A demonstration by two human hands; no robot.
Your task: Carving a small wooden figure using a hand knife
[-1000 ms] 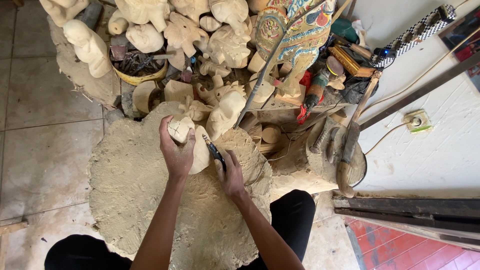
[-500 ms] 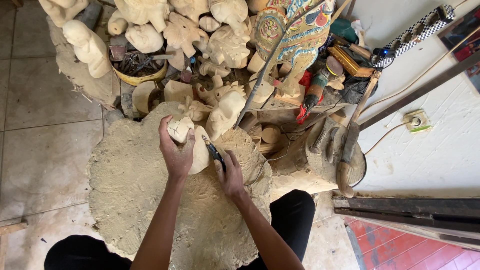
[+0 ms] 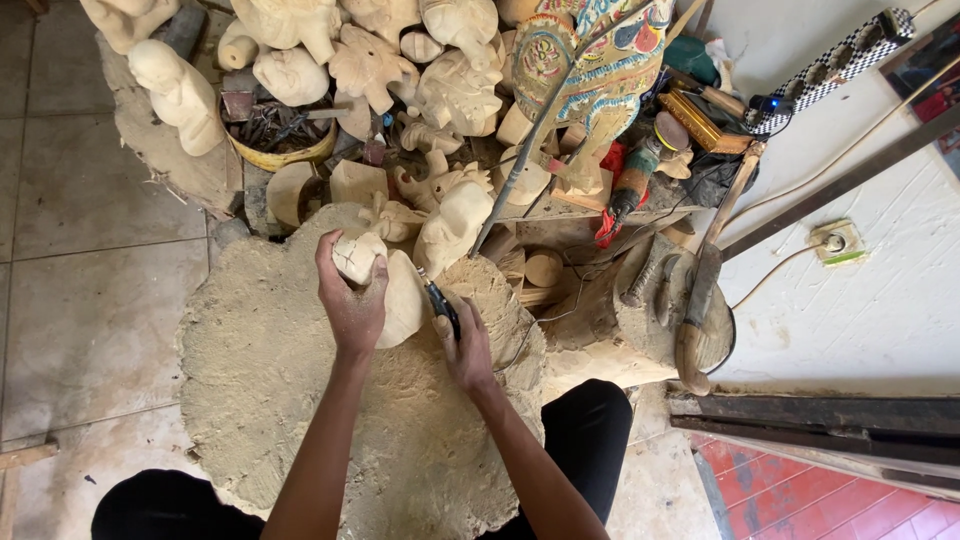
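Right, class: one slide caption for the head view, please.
Left hand steadies a pale wooden carving while the right hand works it with a dark-handled tool.

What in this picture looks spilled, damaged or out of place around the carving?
Nothing looks damaged. The left hand holds the pale wooden carving and the right hand holds a dark-handled tool against it. Fine sawdust thickly covers the work surface beneath, and unfinished carvings lie piled untidily behind.

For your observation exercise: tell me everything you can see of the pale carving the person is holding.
The pale carving looks like bare, unpainted light wood with rounded, smooth forms. It rests on a sawdust-covered mound. The left hand grips it from above; the right hand puts a dark-handled tool against its right side.
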